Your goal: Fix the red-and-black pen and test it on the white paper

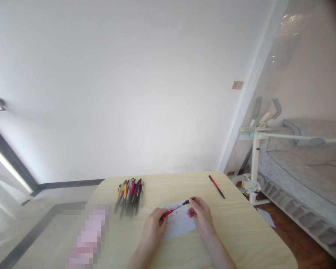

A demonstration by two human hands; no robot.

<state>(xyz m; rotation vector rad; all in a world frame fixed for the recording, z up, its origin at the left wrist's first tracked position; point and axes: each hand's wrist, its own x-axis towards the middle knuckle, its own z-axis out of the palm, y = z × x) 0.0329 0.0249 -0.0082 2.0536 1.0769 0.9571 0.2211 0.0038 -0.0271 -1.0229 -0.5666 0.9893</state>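
Note:
My left hand (pixel 154 225) is closed on the red barrel (pixel 167 214) of a pen, low over the table. In my right hand (pixel 201 214), thumb and fingers pinch a black pen piece (pixel 188 201). A thin refill (pixel 177 207) spans the gap between the two parts, so the pen is pulled apart lengthwise. Beneath both hands lies a white sheet of paper (pixel 179 226) with small dark and reddish marks. To the right rests a single red and black pen (pixel 216 186), apart from my hands.
A bunch of pens (pixel 130 192) in several colours lies at the table's back left. The pale wooden table (pixel 249 231) has rounded corners. A pink, pixelated item (pixel 89 235) sits at the left edge. Beyond the right side stand exercise equipment (pixel 256 160) and a grey sofa (pixel 305 164).

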